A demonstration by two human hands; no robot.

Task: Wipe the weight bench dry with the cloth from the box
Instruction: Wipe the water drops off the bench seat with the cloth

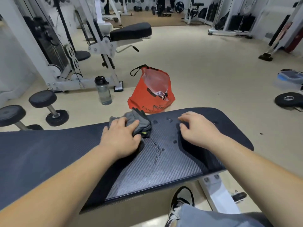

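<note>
One weight bench [49, 149] — long axis left-to-right, left hand [120, 138] gripping cloth [139, 119]

Both bare forearms are stretched forward from the lower corners and angled inward. The left grip [121, 138] is laid palm down on the cloth [141, 121], with the fingers curled over it and the thumb tucked against its near edge. The right grip [196, 128] is held palm down, well apart from the left. Its fingers are loosely bent and their tips are rested on the bench [49, 149].
</note>
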